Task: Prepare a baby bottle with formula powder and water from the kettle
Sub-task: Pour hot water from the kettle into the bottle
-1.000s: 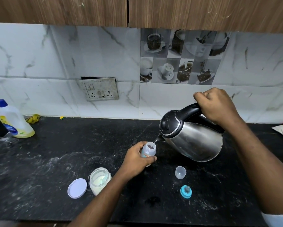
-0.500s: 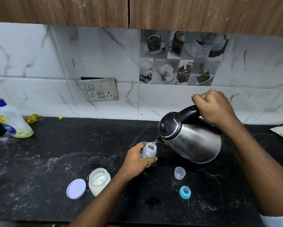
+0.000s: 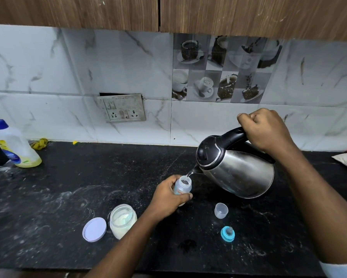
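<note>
Bottle stood on the black counter, past the blue teat cap and open powder jar, wrapped steady by the left hand. Beyond it the right hand was fisted round the handle of the tilted kettle, whose thin stream met the narrow mouth. A slow, gentle tilt with the spout close seemed wise.

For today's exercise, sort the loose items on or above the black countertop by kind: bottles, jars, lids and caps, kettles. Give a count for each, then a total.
Bottles: 2, baby bottle, detergent bottle
Jars: 1, powder jar
Lids and caps: 3, jar lid, clear cap, teal nipple ring
Kettles: 1, kettle
Total: 7
</note>
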`<state>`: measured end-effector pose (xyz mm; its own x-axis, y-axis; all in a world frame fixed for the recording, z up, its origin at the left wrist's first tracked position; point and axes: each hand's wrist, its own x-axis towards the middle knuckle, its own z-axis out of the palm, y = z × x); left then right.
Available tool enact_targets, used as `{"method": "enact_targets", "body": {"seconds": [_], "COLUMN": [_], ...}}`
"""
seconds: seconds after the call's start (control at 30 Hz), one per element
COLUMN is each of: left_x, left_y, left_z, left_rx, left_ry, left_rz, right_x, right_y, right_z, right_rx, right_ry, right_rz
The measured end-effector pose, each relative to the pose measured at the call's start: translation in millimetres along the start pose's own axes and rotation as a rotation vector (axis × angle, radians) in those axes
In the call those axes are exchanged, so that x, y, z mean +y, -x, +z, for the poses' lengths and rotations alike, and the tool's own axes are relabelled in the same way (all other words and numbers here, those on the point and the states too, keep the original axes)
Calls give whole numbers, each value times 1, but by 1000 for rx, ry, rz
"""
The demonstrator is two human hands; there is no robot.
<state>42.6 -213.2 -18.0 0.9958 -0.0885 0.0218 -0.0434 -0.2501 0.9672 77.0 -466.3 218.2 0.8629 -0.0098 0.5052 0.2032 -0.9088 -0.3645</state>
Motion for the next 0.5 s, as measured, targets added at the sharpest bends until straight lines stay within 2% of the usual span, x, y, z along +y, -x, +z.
{"method": "enact_targets", "body": {"seconds": [0.5], "left_x": [-4], "left_y": [-5], "left_z": [5], "left_rx": [12], "left_ry": [22], "left_rz": [-6], "right_x": [1], "right_y": [-4], "right_z": [-4], "right_rx": [14], "right_ry": [15], "right_rz": [6]}}
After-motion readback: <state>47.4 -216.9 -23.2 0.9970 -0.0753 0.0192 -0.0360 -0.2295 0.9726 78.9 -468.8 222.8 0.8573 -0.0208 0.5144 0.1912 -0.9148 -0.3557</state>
